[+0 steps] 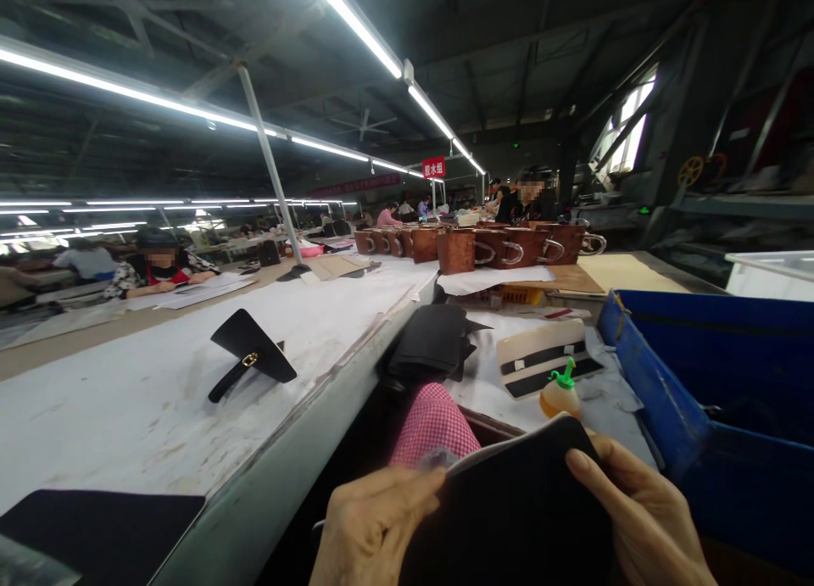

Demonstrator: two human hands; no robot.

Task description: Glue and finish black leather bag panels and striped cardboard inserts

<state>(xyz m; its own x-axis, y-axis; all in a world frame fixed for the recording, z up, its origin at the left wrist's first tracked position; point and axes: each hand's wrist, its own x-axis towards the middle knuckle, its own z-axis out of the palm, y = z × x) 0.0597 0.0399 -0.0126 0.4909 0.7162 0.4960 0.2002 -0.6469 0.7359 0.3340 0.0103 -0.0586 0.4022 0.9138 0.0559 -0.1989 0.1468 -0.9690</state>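
A black panel with a pale edge (509, 510), leather-like, is held up between my two hands over my lap. My left hand (375, 518) grips its left side, fingers closed on the upper edge. At the panel's upper right corner, my right hand (642, 505) pinches it between thumb and fingers. Just beyond the panel stands a squeeze bottle (560, 391) with a green nozzle and amber liquid. Behind that lies a beige piece with black strips (540, 357). On the white table to the left rests a black flap with a strap and gold buckle (251, 359).
A stack of black pieces (429, 344) sits past my knee in pink checked cloth (436, 425). Blue bins (661, 382) stand at right. Brown bags with handles (458, 248) line the far table. Another black sheet (108, 527) lies near left. A co-worker (158, 268) sits across the white table (127, 408).
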